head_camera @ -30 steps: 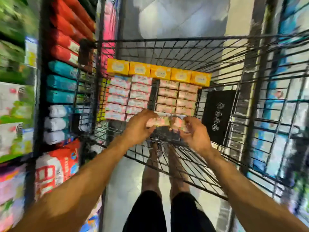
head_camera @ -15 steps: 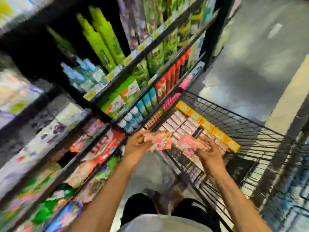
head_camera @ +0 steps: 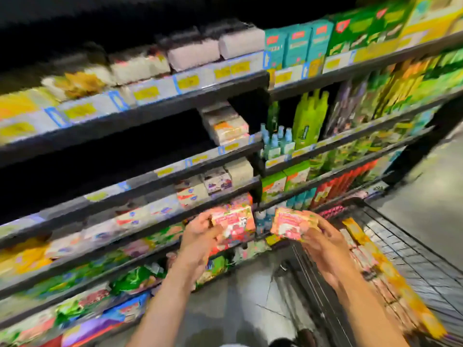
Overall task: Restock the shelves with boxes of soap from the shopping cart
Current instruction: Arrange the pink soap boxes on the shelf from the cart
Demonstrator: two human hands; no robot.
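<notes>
The left grip [head_camera: 198, 236] holds one pink-and-red cardboard soap box [head_camera: 233, 221] and the right grip [head_camera: 323, 242] a second pink soap box [head_camera: 288, 222]. Both have swung up from the black wire shopping cart [head_camera: 413, 259], now below-right of the grips, toward the dark metal shelves [head_camera: 140, 113] ahead. Placing looks next.

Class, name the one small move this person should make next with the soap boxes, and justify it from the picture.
Probably push the left hand forward to set its soap boxes on the shelf just beyond. Both it and the right hand grip boxes held clear of the cart, facing the shelves.
</notes>
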